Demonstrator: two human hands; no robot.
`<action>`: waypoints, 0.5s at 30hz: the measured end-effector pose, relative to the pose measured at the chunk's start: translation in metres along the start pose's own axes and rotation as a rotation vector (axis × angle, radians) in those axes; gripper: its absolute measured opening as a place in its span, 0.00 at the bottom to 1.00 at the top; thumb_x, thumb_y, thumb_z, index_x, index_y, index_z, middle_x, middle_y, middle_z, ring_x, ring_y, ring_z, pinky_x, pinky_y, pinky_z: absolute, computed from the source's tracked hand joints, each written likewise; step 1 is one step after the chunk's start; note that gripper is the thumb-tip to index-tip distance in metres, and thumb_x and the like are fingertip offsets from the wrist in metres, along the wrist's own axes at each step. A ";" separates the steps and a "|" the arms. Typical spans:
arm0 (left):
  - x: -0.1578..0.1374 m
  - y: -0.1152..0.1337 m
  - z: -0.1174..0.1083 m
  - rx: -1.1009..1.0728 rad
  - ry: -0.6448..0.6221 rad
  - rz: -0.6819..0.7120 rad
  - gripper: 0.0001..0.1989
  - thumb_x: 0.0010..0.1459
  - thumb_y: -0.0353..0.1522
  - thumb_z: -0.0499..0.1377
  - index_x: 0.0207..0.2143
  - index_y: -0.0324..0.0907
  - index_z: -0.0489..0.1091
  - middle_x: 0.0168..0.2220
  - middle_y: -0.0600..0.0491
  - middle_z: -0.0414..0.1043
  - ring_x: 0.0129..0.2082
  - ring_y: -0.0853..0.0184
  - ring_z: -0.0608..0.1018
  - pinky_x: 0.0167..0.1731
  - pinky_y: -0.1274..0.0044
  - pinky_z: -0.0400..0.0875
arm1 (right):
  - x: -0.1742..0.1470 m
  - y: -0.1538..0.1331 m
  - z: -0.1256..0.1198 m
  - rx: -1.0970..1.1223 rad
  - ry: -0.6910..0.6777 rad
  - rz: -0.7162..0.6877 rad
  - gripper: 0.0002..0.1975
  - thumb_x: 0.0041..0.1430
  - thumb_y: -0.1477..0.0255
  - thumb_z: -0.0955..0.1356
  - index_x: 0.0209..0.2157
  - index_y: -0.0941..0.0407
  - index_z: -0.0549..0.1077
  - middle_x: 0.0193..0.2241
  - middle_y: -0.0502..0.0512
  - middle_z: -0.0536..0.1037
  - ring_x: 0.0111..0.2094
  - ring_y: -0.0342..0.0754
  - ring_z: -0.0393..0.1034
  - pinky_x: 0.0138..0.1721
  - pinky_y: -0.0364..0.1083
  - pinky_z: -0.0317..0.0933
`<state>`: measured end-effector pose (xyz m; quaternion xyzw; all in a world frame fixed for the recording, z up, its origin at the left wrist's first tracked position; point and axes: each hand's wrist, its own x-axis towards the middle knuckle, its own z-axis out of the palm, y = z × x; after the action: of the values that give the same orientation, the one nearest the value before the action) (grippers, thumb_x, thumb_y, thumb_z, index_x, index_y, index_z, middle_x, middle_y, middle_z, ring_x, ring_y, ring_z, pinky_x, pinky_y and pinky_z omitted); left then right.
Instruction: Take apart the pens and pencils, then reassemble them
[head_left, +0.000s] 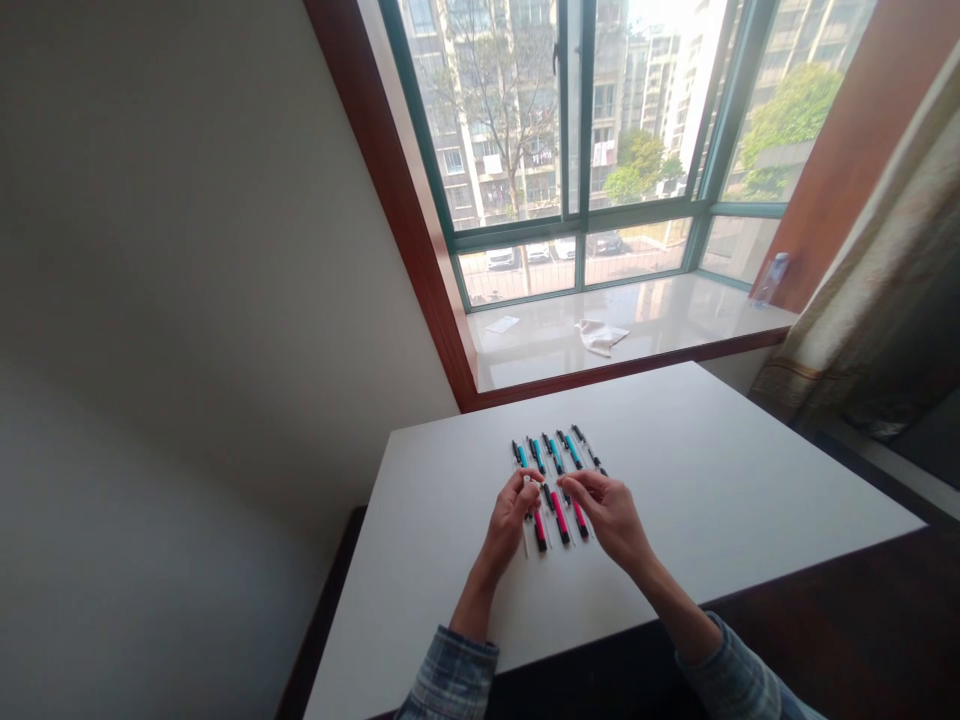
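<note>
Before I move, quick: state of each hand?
Left hand: curled by the pen parts; can't tell whether it holds anything.
Right hand: closed in a pinch; anything held is too small to make out.

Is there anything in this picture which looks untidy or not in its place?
Only mildly: a crumpled white cloth or tissue lies loosely on the windowsill, which looks careless beside the pen parts set out in rows.

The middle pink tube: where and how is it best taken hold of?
Probably by its black near end, pinched across the width, from above on the person's side. The tube lies flat, pointing away from the person; other pink tubes flank it, and the left hand and right hand are near its far end.
</note>
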<state>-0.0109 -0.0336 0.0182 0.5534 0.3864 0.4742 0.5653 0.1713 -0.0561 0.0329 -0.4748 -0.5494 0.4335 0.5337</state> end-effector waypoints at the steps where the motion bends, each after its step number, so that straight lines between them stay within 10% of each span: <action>1: -0.001 0.000 -0.001 0.015 0.008 -0.003 0.19 0.61 0.47 0.62 0.42 0.41 0.71 0.24 0.61 0.56 0.24 0.72 0.61 0.28 0.79 0.58 | -0.003 0.000 0.004 -0.030 -0.017 0.001 0.20 0.64 0.54 0.69 0.37 0.56 0.82 0.32 0.55 0.83 0.33 0.50 0.75 0.35 0.45 0.67; 15: 0.000 -0.003 -0.001 0.034 0.082 -0.019 0.18 0.54 0.44 0.70 0.28 0.35 0.78 0.24 0.54 0.71 0.20 0.76 0.61 0.21 0.81 0.54 | -0.021 0.002 0.012 -0.115 -0.119 -0.021 0.15 0.63 0.57 0.70 0.37 0.55 0.81 0.28 0.51 0.81 0.28 0.46 0.72 0.31 0.43 0.65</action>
<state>-0.0115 -0.0330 0.0153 0.5393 0.4223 0.4846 0.5440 0.1588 -0.0761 0.0261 -0.4722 -0.6089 0.4232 0.4766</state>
